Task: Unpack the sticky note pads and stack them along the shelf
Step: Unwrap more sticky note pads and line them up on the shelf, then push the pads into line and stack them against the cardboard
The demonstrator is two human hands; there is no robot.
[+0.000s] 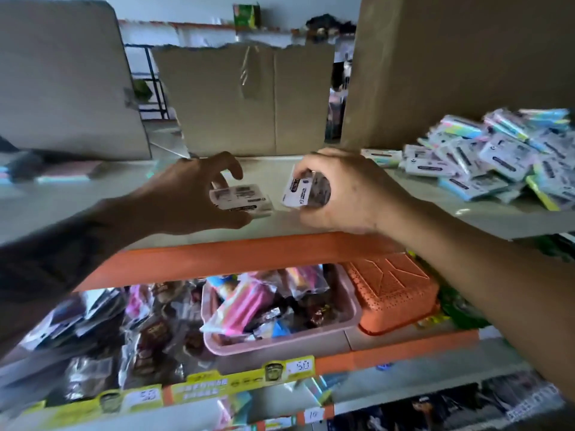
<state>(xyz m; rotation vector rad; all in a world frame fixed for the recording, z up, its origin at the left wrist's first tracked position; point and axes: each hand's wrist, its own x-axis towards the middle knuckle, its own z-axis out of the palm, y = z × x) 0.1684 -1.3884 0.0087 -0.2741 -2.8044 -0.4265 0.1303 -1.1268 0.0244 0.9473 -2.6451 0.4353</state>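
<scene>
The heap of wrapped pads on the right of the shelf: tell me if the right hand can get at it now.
Probably yes. The heap lies open on the shelf top, nothing between, but the right hand already grips a pad.

Two hands over the middle of the shelf, a pad in each.

The left hand (189, 197) holds a pad (241, 197) lying flat on the shelf (93, 206); just right of it, the right hand (339, 194) pinches a second pad (303, 191) tilted up on edge. A heap of pads (497, 157) lies at the right end, before a cardboard box (451, 63). Another box (245, 101) stands behind the hands. Below, a tray (280, 340) of packets sits left of an overturned basket (395, 290).
</scene>
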